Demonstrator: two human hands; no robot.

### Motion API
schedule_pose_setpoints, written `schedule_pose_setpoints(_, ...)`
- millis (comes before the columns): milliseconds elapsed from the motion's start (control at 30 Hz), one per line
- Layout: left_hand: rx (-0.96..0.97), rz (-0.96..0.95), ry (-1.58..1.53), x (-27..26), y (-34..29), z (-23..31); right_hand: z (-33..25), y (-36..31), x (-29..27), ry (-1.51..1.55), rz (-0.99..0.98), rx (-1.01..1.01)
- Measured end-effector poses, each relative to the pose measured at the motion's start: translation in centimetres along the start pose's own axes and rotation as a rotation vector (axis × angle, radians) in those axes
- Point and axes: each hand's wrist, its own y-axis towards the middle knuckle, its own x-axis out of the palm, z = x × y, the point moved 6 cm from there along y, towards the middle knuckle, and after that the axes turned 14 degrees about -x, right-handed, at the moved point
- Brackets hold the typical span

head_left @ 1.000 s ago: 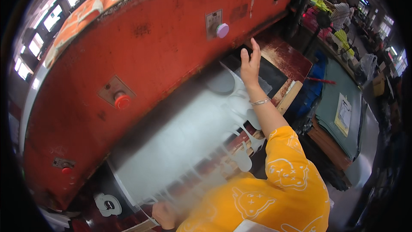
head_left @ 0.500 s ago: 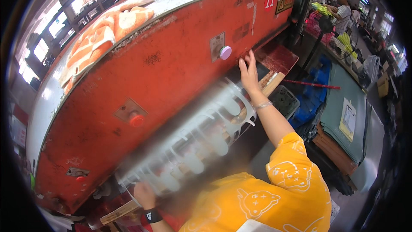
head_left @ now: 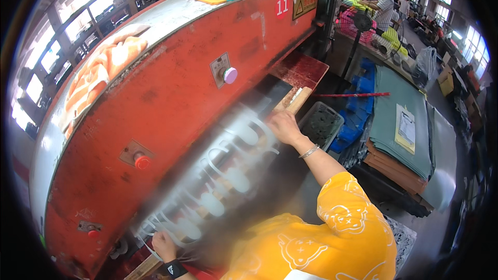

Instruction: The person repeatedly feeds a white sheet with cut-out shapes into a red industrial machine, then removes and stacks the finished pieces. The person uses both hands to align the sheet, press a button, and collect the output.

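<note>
A translucent whitish plastic sheet (head_left: 237,180) with a row of rounded, tongue-like cut-outs stretches along the front of a large red press (head_left: 171,109). My left hand (head_left: 164,246), wearing a black wristband, is closed on the sheet's near-left end. At the other end my right hand (head_left: 284,126), with a bracelet at the wrist, has its fingers curled down over the sheet's edge. Its fingertips are partly hidden. Just beyond that hand lies a wooden strip (head_left: 298,101). The middle of the sheet looks hazy.
A purple button (head_left: 230,75) and a red button (head_left: 141,160) stick out from the press front. An orange-striped towel (head_left: 106,62) lies on top. To the right are a grey bin (head_left: 322,124), blue pieces (head_left: 358,109), stacked green sheets (head_left: 399,124) and a fan (head_left: 362,21).
My right hand has come down from the press front, fingers raised before, to the sheet's right end and curled there. My left hand stays at the left end. The view has shifted.
</note>
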Motion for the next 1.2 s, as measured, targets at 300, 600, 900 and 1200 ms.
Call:
schedule_pose_setpoints(300, -0.073, -0.051, -0.019, -1.8, -0.4, -0.4, -0.6, 0.5, -0.6, -0.007, -0.172, 0.044)
schedule_pose_setpoints(600, -0.001, 0.02, -0.016, -2.8, -4.6, 1.3, -4.0, 9.4, 1.0, 0.127, -0.072, 0.082)
schedule_pose_setpoints(900, -0.204, -0.793, -0.09, -9.3, -11.1, 3.0, -10.2, 7.2, 1.7, 0.011, -0.347, 0.12)
schedule_pose_setpoints(1200, -0.602, 0.086, -0.25, -15.4, -15.0, -7.1, -0.9, 0.6, -4.8, 0.399, -0.041, 0.296)
